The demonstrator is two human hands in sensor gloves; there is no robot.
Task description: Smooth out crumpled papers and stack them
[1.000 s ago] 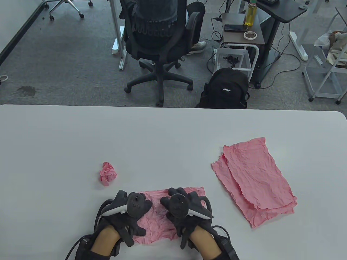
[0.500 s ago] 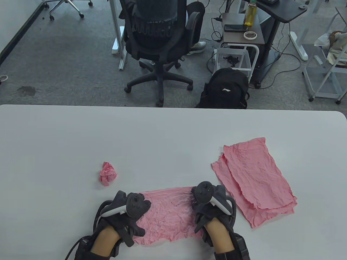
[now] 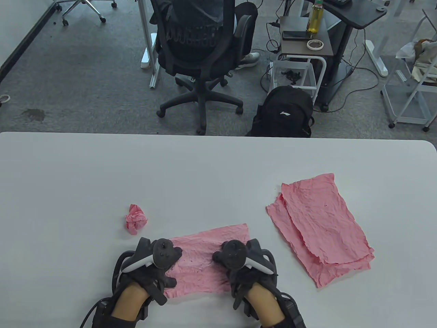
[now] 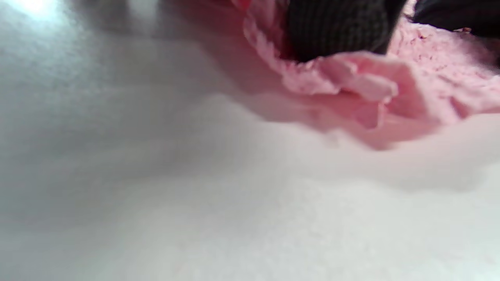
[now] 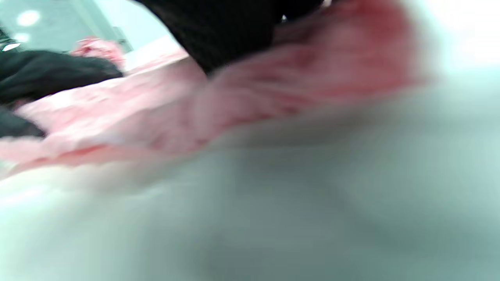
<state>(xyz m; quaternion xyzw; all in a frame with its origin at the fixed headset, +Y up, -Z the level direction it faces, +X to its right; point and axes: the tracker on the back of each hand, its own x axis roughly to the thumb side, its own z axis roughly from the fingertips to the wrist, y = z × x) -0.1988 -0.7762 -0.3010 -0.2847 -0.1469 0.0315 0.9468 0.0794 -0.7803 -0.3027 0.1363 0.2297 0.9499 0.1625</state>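
A wrinkled pink sheet [image 3: 205, 259] lies spread on the white table [image 3: 218, 164] at the near edge. My left hand [image 3: 158, 264] presses on its left end and my right hand [image 3: 239, 264] presses on its right half, both with the palm down. In the left wrist view a gloved finger [image 4: 336, 27] bears on the sheet's curled edge [image 4: 351, 82]. The blurred right wrist view shows the sheet [image 5: 254, 89] under a finger [image 5: 226, 27]. A crumpled pink ball [image 3: 136, 219] sits to the left, beyond my left hand. A stack of flattened pink sheets [image 3: 319, 229] lies to the right.
The table's far edge runs across the middle of the table view. Beyond it on the floor are an office chair [image 3: 201, 51], a black backpack [image 3: 285, 111] and a small cart [image 3: 302, 37].
My right hand swept out to the sheet's right end, then came back toward the middle. The sheet now lies slightly further left. My left hand shifted a little left.
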